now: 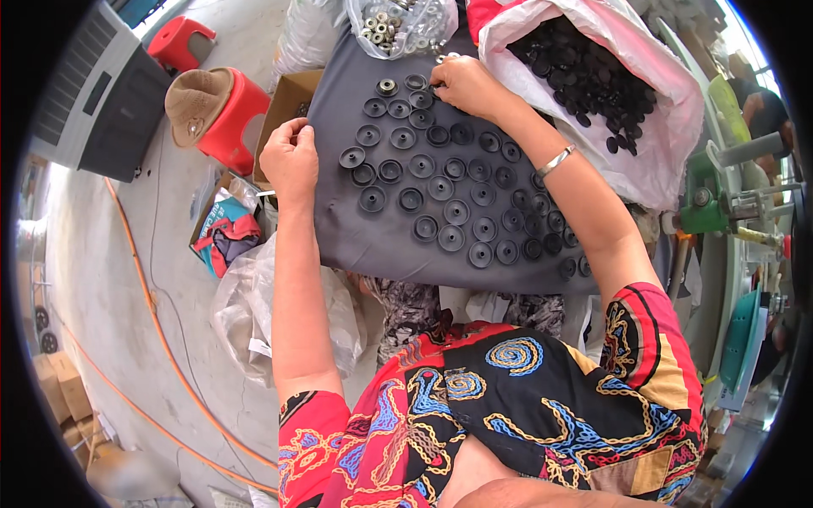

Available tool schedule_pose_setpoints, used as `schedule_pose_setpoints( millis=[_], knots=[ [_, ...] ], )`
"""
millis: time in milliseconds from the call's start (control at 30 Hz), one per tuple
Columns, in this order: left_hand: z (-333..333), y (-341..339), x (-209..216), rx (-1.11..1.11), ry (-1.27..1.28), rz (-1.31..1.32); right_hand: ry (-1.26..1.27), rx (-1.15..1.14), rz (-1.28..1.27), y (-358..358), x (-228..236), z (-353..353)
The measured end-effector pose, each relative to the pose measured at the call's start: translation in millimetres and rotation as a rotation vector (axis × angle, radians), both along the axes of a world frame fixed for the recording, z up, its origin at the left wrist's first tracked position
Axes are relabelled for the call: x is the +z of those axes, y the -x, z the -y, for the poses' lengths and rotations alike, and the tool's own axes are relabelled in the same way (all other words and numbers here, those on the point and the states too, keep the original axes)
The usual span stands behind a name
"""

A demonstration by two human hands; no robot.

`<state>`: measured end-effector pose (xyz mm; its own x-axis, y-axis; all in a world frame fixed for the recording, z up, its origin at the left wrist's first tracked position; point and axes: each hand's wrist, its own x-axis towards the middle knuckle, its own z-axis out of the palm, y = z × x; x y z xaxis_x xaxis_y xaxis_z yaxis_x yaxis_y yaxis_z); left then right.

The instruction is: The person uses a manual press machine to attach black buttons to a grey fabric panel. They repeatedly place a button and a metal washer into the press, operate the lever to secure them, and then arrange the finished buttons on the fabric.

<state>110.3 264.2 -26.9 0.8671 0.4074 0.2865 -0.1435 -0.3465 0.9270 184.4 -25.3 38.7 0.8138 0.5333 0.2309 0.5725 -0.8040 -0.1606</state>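
Observation:
Several round black plastic discs with raised rims and central stubs, such as this disc (372, 199), lie spread over a dark grey cloth-covered table (364, 245). One far disc (387, 86) seems to have a metal ring on its middle. My right hand (467, 85) reaches to the far side, fingers pinched beside the farthest discs; small shiny metal pieces (447, 57) show just beyond its fingertips. What it grips is hidden. At the table's left edge, my left hand (290, 161) is raised with fingers curled together, and I cannot see anything in them.
A clear bag of small metal rings (398, 30) sits at the far edge. Right of it, an open white sack (584, 38) holds many black discs. A cardboard box (288, 102) and a red stool (240, 127) with a hat stand left. Green machinery (703, 199) is at right.

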Motion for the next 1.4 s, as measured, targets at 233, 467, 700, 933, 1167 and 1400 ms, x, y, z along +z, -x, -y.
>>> schedule_pose_setpoints(
  millis=[233,467,700,933,1167,1400],
  knots=[
    [-6.0,-1.3,-4.6,0.018,-0.142,0.052,-0.150,-0.083,-0.032,-1.2,11.0,-1.4],
    [-1.1,2.0,2.4,-0.001,-0.060,0.010,0.093,-0.446,0.072,-33.4,6.9,-7.1],
    [4.4,5.5,8.2,0.004,-0.039,0.050,0.188,-0.506,0.015,-38.6,9.3,-13.2],
    [3.8,4.3,7.9,0.018,-0.052,0.022,0.006,-0.362,0.055,-29.1,6.4,-1.7],
    [0.0,0.0,1.1,0.008,-0.042,0.006,-0.093,0.008,-0.044,16.6,14.5,-18.8],
    [2.0,1.2,2.6,-0.001,-0.046,0.056,-0.051,0.001,-0.034,23.7,13.9,-21.7]
  ],
)
